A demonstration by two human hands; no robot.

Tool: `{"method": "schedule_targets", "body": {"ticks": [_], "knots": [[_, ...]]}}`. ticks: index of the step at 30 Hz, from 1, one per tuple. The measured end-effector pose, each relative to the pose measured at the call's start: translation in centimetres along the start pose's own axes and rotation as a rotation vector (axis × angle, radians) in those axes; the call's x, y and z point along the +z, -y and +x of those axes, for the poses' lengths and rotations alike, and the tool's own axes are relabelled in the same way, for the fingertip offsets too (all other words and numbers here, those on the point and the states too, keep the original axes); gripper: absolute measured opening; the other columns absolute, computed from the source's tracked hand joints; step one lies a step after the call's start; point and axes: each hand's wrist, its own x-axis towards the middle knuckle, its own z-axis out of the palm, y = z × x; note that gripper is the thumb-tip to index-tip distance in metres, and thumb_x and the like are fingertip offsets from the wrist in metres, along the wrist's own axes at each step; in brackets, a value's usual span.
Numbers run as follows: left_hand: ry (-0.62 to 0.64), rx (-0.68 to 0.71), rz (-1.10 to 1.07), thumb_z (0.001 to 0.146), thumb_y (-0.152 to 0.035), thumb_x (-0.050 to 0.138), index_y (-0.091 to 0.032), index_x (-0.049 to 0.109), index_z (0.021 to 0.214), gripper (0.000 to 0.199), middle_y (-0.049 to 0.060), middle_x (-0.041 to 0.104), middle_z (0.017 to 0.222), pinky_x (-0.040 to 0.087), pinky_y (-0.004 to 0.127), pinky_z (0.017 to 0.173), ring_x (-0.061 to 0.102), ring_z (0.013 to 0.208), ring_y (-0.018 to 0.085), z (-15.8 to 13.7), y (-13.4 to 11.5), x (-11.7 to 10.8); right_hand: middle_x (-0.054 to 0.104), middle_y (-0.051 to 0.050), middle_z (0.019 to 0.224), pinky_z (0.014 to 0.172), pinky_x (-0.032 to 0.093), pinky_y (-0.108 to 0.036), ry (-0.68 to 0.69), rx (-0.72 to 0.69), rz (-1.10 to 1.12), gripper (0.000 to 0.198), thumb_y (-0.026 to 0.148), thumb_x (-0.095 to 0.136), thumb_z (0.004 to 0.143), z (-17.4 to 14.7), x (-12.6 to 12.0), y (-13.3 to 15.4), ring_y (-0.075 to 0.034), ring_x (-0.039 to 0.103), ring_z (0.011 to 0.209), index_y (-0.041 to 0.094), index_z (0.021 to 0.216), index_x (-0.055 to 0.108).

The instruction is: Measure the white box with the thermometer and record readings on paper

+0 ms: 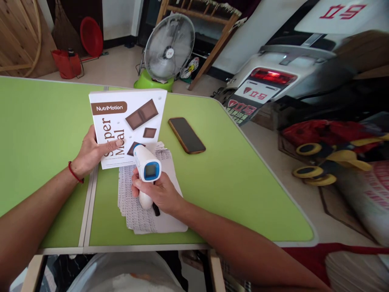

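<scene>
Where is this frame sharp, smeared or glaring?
Head view: "NutriMotion" on the white box reads clearly; head view, right edge: the red-printed sack looks smeared and stretched; head view, upper right: a bright patch on the red tail light.

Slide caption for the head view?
Left hand holds a NutriMotion box; right hand grips an infrared thermometer above text-covered papers.

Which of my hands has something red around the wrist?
Your left hand, gripping the white NutriMotion box, has the red cord; your right hand, holding the thermometer, is bare at the wrist.
</scene>
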Motion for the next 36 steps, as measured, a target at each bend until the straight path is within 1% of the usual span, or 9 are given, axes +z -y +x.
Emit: {"method": "schedule_targets", "body": {"ticks": [8,15,17,20,23,26,27,32,36], "knots": [[0.015,-0.003,-0.037,0.058,-0.034,0.09,-0.017,0.058,0.103,0.058,0.009,0.069,0.099,0.054,0.034,0.065,0.066,0.085,0.025,0.0,-0.2,0.1,0.06,0.002,0.062,0.063,0.048,-0.031,-0.013,0.013,-0.015,0.015,0.033,0.062,0.075,0.1,0.0,0.1,-0.013,0.057,0.06,0.021,0.074,0.054],[-0.008,-0.001,-0.032,0.056,-0.034,0.091,-0.017,0.058,0.104,0.06,0.008,0.07,0.1,0.055,0.035,0.067,0.067,0.087,0.026,0.0,0.2,0.0,0.061,0.001,0.063,0.063,0.05,-0.031,-0.014,0.021,-0.017,0.015,0.034,0.063,0.075,0.0,0.0,0.0,-0.014,0.058,0.06,0.021,0.075,0.055],[-0.023,0.014,-0.032,0.056,-0.034,0.091,-0.017,0.058,0.103,0.06,0.008,0.07,0.1,0.055,0.035,0.067,0.067,0.088,0.026,0.0,0.2,0.0,0.061,0.002,0.063,0.064,0.05,-0.032,0.001,0.023,-0.02,0.015,0.033,0.064,0.076,0.0,-0.1,0.0,-0.014,0.058,0.06,0.021,0.076,0.055],[-0.014,0.044,-0.041,0.055,-0.034,0.091,-0.018,0.058,0.103,0.06,0.007,0.07,0.099,0.055,0.036,0.07,0.067,0.089,0.026,-0.2,-0.3,0.2,0.061,0.002,0.063,0.064,0.051,-0.032,0.065,0.01,-0.023,0.014,0.031,0.065,0.075,0.0,-0.5,0.1,-0.013,0.058,0.059,0.02,0.079,0.056],[-0.016,0.101,-0.073,0.056,-0.034,0.091,-0.019,0.057,0.105,0.061,0.006,0.07,0.101,0.055,0.038,0.075,0.067,0.09,0.026,-0.1,-0.8,0.1,0.061,0.002,0.068,0.061,0.05,-0.031,0.091,-0.038,-0.053,0.018,0.031,0.068,0.072,-0.1,-1.6,1.0,-0.013,0.057,0.058,0.02,0.08,0.056],[-0.052,0.17,-0.078,0.058,-0.033,0.09,-0.019,0.056,0.106,0.061,0.006,0.068,0.106,0.054,0.039,0.08,0.065,0.095,0.025,0.3,-1.0,-0.6,0.062,0.0,0.073,0.061,0.048,-0.03,0.003,-0.119,-0.266,0.021,0.033,0.071,0.068,0.0,-3.4,2.2,-0.013,0.056,0.063,0.02,0.077,0.058],[-0.058,0.181,-0.069,0.058,-0.033,0.09,-0.019,0.056,0.107,0.061,0.006,0.068,0.107,0.053,0.04,0.082,0.064,0.097,0.026,0.5,-0.9,-0.9,0.063,0.0,0.074,0.062,0.047,-0.029,-0.024,-0.115,-0.369,0.02,0.032,0.072,0.067,0.2,-4.2,2.6,-0.014,0.056,0.066,0.02,0.077,0.06],[-0.081,0.222,-0.02,0.058,-0.029,0.09,-0.019,0.051,0.111,0.067,0.004,0.066,0.109,0.05,0.04,0.088,0.062,0.103,0.024,1.3,0.1,-2.4,0.069,-0.007,0.094,0.067,0.046,-0.031,-0.17,-0.071,-0.828,0.034,0.031,0.07,0.066,1.6,-7.9,3.3,-0.02,0.06,0.078,0.018,0.097,0.066],[-0.063,0.235,-0.004,0.058,-0.033,0.09,-0.02,0.05,0.114,0.071,0.0,0.065,0.112,0.048,0.042,0.091,0.059,0.108,0.024,1.5,0.5,-2.8,0.068,-0.01,0.098,0.069,0.045,-0.033,-0.221,0.031,-1.141,0.034,0.029,0.069,0.068,2.3,-9.8,2.6,-0.024,0.062,0.085,0.018,0.1,0.067]]}}
